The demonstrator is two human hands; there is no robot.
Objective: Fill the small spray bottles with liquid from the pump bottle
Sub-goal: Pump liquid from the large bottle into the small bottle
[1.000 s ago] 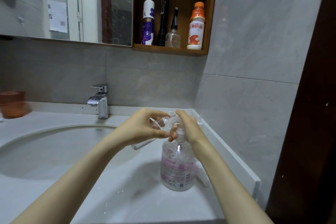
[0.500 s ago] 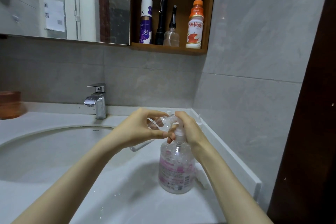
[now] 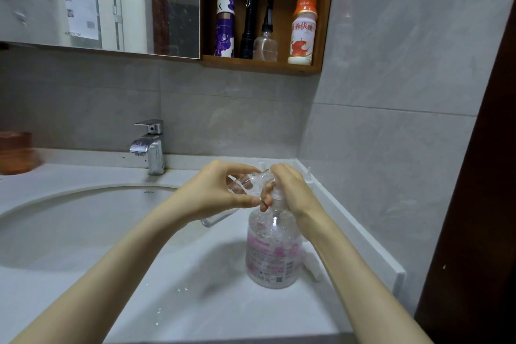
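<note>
Head view: pump bottle (image 3: 275,254) upright on the counter (image 3: 223,304), just right of the sink (image 3: 83,193).
Left hand (image 3: 217,193) grip pinched round a clear, tilted small spray bottle (image 3: 238,186), mouth up at the pump spout; right hand (image 3: 293,193) grip curled over the pump head.

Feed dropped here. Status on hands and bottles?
Left hand holds small spray bottle, tilted, at the pump. Right hand grips pump bottle at its head. Faucet apart, off left.
</note>
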